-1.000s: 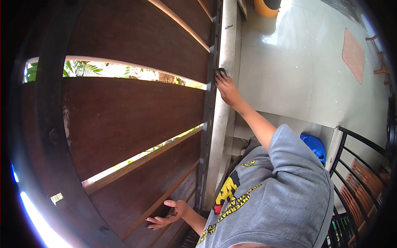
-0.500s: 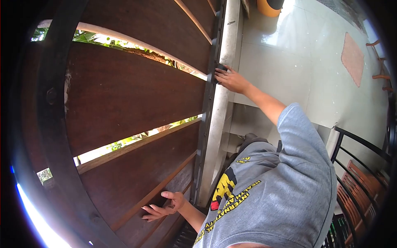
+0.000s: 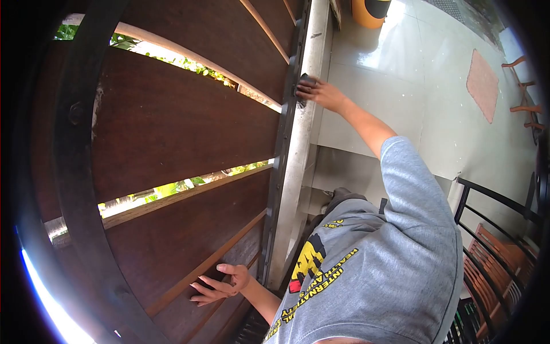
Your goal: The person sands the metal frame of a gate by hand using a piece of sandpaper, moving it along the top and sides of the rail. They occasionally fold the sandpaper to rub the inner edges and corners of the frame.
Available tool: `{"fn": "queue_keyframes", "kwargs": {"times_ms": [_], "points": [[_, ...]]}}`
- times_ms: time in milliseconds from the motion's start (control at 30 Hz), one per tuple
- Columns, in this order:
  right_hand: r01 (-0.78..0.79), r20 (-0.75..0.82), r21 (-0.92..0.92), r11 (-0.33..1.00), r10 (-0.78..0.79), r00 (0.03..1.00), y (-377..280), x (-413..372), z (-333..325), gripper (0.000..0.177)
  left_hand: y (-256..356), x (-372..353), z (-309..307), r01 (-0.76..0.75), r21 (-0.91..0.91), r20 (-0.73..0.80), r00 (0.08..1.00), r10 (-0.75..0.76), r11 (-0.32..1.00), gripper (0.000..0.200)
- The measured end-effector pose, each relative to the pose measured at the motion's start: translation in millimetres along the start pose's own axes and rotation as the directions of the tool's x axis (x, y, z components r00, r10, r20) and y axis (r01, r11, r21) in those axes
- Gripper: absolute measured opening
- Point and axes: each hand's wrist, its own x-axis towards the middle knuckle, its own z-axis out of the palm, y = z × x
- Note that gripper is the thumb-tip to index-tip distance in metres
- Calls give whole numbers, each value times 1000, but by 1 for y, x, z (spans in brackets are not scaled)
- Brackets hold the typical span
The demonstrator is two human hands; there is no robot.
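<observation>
My right hand point(image 3: 321, 93), at the upper middle, has its fingers wrapped over a small dark block point(image 3: 302, 89). That block rests against the dark metal strip point(image 3: 279, 143) where it meets the pale post point(image 3: 298, 140). Part of the block is hidden under the fingers. Lower down, my left hand point(image 3: 220, 285) has its fingers spread near the lower brown boards point(image 3: 235, 252); whether the whole palm touches them cannot be seen. Wide dark brown boards point(image 3: 183, 123) run leftward from the strip, with gaps showing green leaves.
A curved dark metal bar point(image 3: 77, 149) crosses the boards at left. Right of the post lies a glossy tiled floor point(image 3: 378, 109) with a pink mat point(image 3: 482, 86) and an orange container point(image 3: 368, 14). A black railing point(image 3: 498, 198) and slatted wooden furniture point(image 3: 492, 258) stand at lower right.
My right hand and the dark block have shifted slightly up along the metal strip. My left hand, still spread, appears a little further left and lower. The whole view has shifted slightly.
</observation>
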Motion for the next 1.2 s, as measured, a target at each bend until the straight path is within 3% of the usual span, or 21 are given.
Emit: {"fn": "queue_keyframes", "kwargs": {"times_ms": [67,200,300,400,500,600,733,833,933,1033,1200], "points": [[29,29,19,999,-30,999,-3,-1,7,56,-2,0,1,-4,1,-5,1000,4,1000,46],[-196,-69,7,980,196,978,-6,3,7,53,-2,0,2,-6,12,-10,1000,6,1000,44],[-70,-80,108,992,79,994,-10,13,12,52,2,0,-1,1,17,-3,1000,-1,1000,43],[-244,-53,119,962,251,966,-16,17,12,49,0,2,-1,-10,12,-5,1000,10,1000,42],[-123,-84,136,983,136,987,-15,16,18,49,2,2,-3,1,20,6,1000,-1,1000,42],[-172,-45,71,983,175,983,-7,16,13,49,4,2,-4,9,22,14,1000,-9,1000,42],[-121,-94,173,977,138,986,-5,13,23,48,3,2,-4,17,20,2,1000,-17,1000,42],[-197,34,21,980,196,980,-27,16,16,49,4,0,-6,23,24,44,999,-24,999,41],[-98,-66,88,991,104,992,-50,4,8,49,3,-1,-8,39,13,50,998,-40,999,41],[4,-59,46,999,-1,998,-51,3,4,49,5,1,-6,61,-10,32,998,-61,998,40],[337,86,-23,941,-334,939,-41,7,-19,48,3,-1,-7,63,-31,58,996,-61,998,38]]}}
